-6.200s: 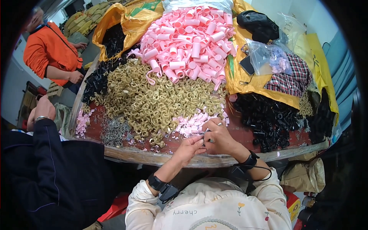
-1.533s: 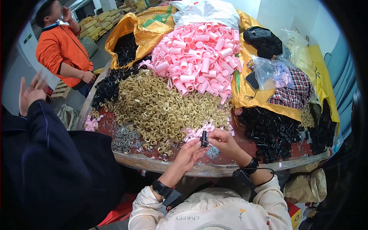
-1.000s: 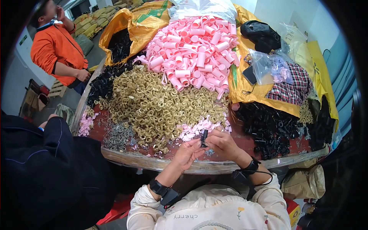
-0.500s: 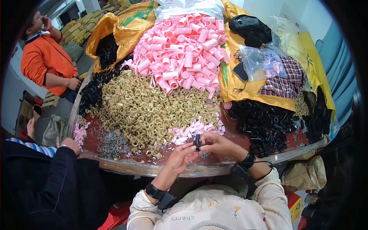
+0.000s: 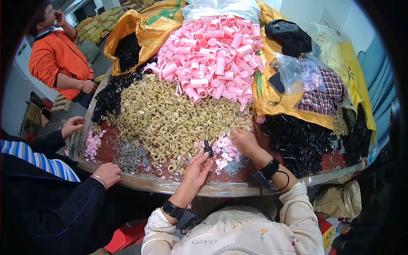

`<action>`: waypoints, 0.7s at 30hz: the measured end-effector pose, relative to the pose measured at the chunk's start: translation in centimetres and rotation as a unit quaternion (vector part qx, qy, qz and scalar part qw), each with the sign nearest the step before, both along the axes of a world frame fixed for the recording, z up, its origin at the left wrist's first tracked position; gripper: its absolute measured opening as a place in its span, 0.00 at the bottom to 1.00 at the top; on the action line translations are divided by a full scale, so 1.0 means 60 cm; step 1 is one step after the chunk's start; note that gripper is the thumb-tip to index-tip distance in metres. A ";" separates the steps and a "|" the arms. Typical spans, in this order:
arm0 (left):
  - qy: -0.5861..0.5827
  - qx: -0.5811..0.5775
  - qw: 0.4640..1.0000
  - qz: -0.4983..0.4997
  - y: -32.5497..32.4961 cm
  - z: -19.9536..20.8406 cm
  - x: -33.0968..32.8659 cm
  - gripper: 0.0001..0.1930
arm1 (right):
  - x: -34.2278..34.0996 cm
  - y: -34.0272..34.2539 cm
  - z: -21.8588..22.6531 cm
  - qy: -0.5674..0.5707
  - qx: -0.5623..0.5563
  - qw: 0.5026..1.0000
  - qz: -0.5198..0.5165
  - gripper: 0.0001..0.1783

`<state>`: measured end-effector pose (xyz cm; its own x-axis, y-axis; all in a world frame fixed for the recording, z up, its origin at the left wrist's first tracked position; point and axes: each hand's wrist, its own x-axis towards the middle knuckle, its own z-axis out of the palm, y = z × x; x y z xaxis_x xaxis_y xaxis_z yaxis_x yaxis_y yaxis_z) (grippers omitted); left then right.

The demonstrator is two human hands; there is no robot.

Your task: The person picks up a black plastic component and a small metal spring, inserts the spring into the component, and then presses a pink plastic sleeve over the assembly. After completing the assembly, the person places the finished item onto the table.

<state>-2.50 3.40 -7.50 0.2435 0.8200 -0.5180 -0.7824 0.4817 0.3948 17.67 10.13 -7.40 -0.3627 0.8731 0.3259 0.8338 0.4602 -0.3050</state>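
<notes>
My left hand (image 5: pixel 196 169) pinches a black clip (image 5: pixel 208 148) upright for fitting, while right fingers (image 5: pixel 238 137) (spread) rummage pink bits (image 5: pixel 224 151).

Heaped tan plastic rings (image 5: pixel 170 119) crowd my left hand (image 5: pixel 196 168). A pile of black plastic pieces (image 5: pixel 297 140) blocks the right. Only the bare reddish table strip (image 5: pixel 250 176) between my wrists lies open.

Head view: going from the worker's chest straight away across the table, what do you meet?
Left hand pinching a small black piece → gold rings heap → pink tubes pile → clear plastic bag.
</notes>
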 end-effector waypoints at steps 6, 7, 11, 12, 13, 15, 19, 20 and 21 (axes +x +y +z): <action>-0.008 0.040 0.999 -0.027 0.000 0.003 0.006 0.08 | 0.026 -0.003 0.005 0.361 -0.202 0.907 0.082 0.06; -0.012 0.050 0.998 -0.038 0.000 0.005 0.009 0.08 | 0.027 -0.005 0.008 0.459 -0.282 0.839 0.081 0.06; -0.007 0.066 0.997 -0.047 0.001 0.019 0.021 0.09 | 0.022 -0.027 0.054 0.483 -0.413 0.765 0.104 0.08; -0.007 0.065 0.997 -0.045 0.000 0.022 0.023 0.09 | 0.019 -0.032 0.059 0.482 -0.414 0.765 0.105 0.08; 0.001 0.069 0.996 -0.053 -0.001 0.025 0.027 0.09 | 0.017 -0.036 0.064 0.496 -0.423 0.750 0.108 0.07; 0.016 0.075 0.995 -0.069 -0.003 0.030 0.031 0.10 | 0.012 -0.044 0.071 0.524 -0.439 0.721 0.113 0.07; 0.031 0.102 0.989 -0.098 -0.008 0.036 0.029 0.12 | 0.004 -0.050 0.090 0.471 -0.456 0.743 0.137 0.07; 0.031 0.102 0.989 -0.099 -0.009 0.034 0.028 0.12 | 0.002 -0.052 0.092 0.471 -0.456 0.743 0.136 0.07; 0.028 0.099 0.990 -0.096 -0.009 0.031 0.028 0.12 | -0.001 -0.053 0.094 0.470 -0.453 0.746 0.135 0.07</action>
<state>-0.85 2.86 -5.62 0.3799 0.8487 -0.3680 -0.6587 0.5275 0.5365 17.62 6.94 -1.77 -0.5473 0.8265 -0.1316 -0.0305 -0.1768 -0.9838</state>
